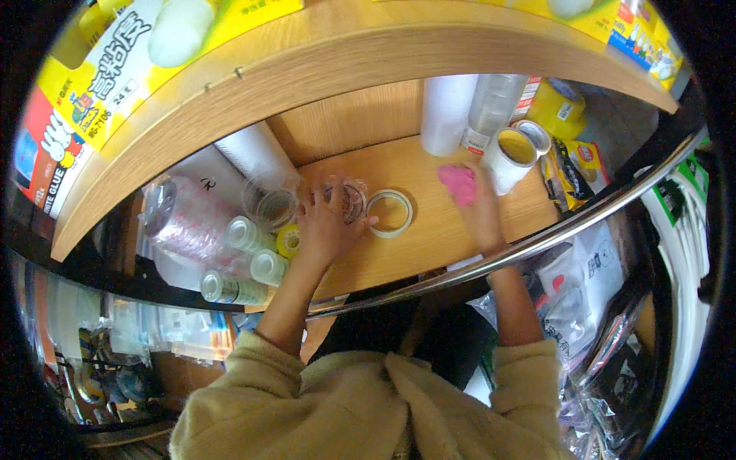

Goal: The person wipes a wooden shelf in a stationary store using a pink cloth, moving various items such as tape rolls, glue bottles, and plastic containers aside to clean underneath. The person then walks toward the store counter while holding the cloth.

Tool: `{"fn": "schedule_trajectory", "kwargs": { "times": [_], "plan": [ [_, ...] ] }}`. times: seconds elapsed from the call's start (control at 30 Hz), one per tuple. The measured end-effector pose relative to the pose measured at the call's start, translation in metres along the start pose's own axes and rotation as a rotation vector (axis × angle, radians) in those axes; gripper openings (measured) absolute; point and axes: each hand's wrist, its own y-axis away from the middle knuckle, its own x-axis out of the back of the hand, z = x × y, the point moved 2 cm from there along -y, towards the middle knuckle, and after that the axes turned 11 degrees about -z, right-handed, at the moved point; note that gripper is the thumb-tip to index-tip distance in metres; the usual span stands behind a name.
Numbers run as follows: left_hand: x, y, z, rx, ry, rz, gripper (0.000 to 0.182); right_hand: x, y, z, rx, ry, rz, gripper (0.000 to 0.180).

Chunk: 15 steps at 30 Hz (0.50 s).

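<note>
My left hand (326,221) spreads its fingers over a roll of clear tape (352,204) on the wooden shelf (425,253); whether it grips the roll is not plain. A cream roll of masking tape (390,214) lies flat just right of my thumb. My right hand (483,210) holds a crumpled pink cloth (459,183) above the shelf, left of a white roll with a yellow-brown core (509,164). Left of my left hand are an empty-looking clear ring (276,208), a small yellow tape roll (288,240) and several clear tape stacks (269,267).
An upper wooden shelf board (345,52) with yellow boxes (190,34) overhangs the back. A tall white roll (448,115) and stacked clear tape (494,109) stand behind. A metal rail (552,233) edges the front. Plastic-wrapped packs (581,282) hang at the right.
</note>
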Motion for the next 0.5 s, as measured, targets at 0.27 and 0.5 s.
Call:
{"fn": "schedule_trajectory", "kwargs": {
  "times": [0.27, 0.5],
  "plan": [
    [-0.015, -0.01, -0.007, -0.047, -0.06, -0.234, 0.104, -0.063, -0.004, -0.002, 0.426, 0.655, -0.268, 0.045],
    [-0.031, 0.013, 0.07, -0.276, 0.061, -0.215, 0.1, 0.004, 0.049, 0.026, 0.391, 0.631, 0.007, 0.025]
  ]
}}
